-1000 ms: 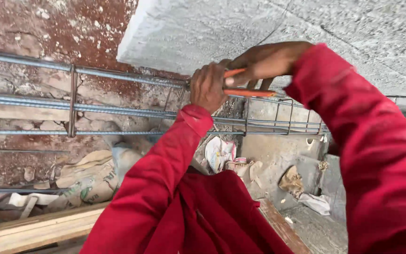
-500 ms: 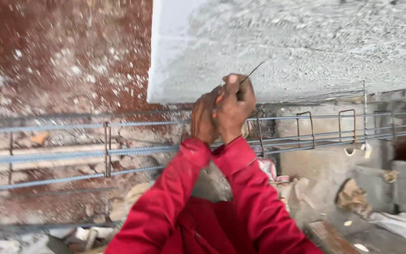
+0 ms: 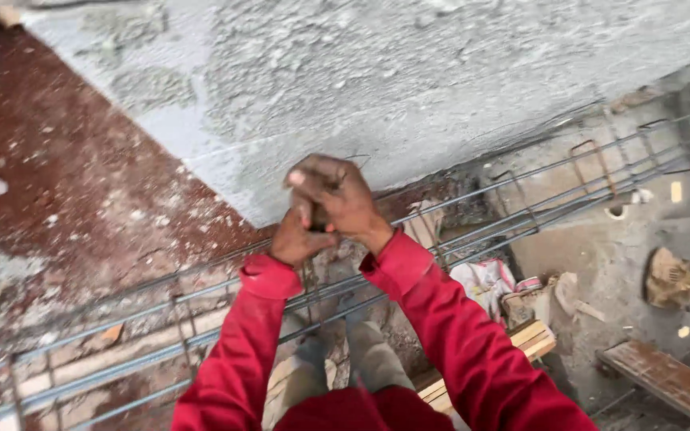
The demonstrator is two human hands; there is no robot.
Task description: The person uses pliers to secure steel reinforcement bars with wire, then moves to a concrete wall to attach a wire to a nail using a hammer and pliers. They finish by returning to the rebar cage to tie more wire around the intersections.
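Observation:
My two hands are pressed together in fists just above a long rebar cage (image 3: 473,227). My right hand (image 3: 337,195) sits on top with its fingers curled. A thin end of tie wire (image 3: 358,159) pokes out beside its knuckles. My left hand (image 3: 295,242) is closed right under it, touching it, over the cage's upper bars. Whatever else lies between the palms is hidden. Both sleeves are red.
A rough grey concrete face (image 3: 409,72) rises behind the cage, with red-brown rough ground (image 3: 81,183) to its left. Below lie wooden planks (image 3: 533,339), a crumpled bag (image 3: 485,279), rubble and a rusty board (image 3: 664,379). Steel stirrups (image 3: 588,164) ring the bars.
An orange-handled tool in my right hand a second ago is no longer visible. My hands have come together into one tight clasp, and the view has tilted so the cage runs diagonally.

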